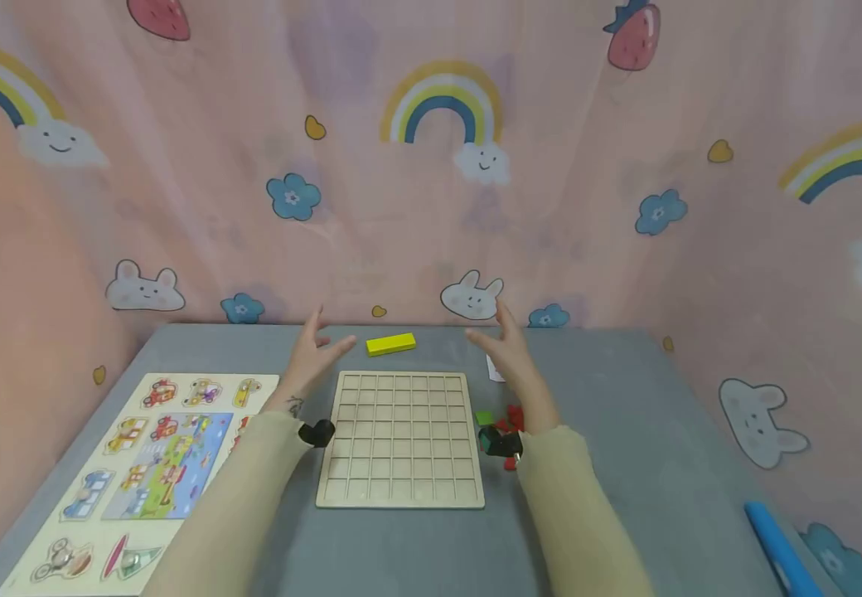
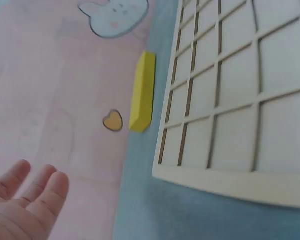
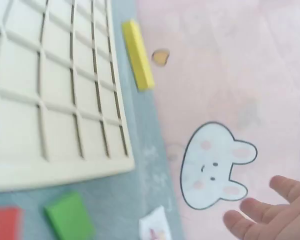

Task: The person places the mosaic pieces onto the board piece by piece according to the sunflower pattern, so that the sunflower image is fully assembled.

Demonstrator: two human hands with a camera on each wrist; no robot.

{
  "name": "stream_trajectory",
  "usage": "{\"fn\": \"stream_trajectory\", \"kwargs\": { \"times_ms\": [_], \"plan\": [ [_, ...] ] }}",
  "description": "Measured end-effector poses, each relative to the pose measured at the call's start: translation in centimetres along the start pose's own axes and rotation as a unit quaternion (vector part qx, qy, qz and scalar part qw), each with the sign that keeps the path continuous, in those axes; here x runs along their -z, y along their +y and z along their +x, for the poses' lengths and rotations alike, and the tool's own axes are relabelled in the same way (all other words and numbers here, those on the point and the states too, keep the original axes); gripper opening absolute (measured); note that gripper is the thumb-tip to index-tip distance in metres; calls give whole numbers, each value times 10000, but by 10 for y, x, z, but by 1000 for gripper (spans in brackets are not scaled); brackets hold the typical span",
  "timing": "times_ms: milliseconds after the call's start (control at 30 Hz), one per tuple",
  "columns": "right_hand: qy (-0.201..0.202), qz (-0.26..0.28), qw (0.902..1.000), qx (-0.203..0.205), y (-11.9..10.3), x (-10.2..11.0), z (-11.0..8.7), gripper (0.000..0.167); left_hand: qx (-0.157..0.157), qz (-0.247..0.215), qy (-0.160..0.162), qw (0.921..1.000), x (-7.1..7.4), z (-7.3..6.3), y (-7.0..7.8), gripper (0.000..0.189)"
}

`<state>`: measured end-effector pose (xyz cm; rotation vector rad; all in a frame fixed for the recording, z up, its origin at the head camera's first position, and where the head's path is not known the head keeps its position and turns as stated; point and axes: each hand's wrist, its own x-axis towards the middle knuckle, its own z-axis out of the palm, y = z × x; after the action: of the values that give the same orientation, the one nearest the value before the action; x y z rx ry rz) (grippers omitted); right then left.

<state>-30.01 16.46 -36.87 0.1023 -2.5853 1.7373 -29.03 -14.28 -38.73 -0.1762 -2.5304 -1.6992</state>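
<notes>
My left hand (image 1: 312,362) is raised at the far left corner of a pale wooden grid board (image 1: 403,439), fingers spread and nothing in them. Opposite it, my right hand (image 1: 509,356) is held up by the far right corner, its fingers apart and bare. Between the two, behind the board, lies a yellow block (image 1: 390,344). Both wrist views show this yellow block (image 2: 142,92) beyond the board's edge, with the fingers away from it. The board's square cells hold no pieces.
Left of the board lies a picture puzzle board (image 1: 143,464), partly under the left sleeve. Several red pieces (image 1: 515,416) and a green piece (image 1: 484,418) sit by the right wrist, near a white paper scrap (image 3: 155,225). A blue object (image 1: 783,547) stands at right.
</notes>
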Motion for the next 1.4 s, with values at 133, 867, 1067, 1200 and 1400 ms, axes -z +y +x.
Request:
{"fn": "stream_trajectory", "kwargs": {
  "times_ms": [133,867,1067,1200,1400],
  "plan": [
    [132,-80,9994,-296,11,-5,-15,83,1,-334,-41,9994,-3,-26,-5,83],
    [-2,-2688,9474,-1738,43,-22,-50,50,1336,809,-505,9864,-16,-116,-40,102],
    [-1,-2809,9432,-1775,46,-8,-52,41,1271,860,-658,9860,-16,-119,-43,104],
    [-24,-2793,9391,-2001,45,2,-57,18,1303,997,-742,9837,-14,-122,-45,106],
    [-254,-2986,9299,-2134,48,9,-67,32,1336,1246,-789,9800,-17,-122,-48,110]
  ]
}}
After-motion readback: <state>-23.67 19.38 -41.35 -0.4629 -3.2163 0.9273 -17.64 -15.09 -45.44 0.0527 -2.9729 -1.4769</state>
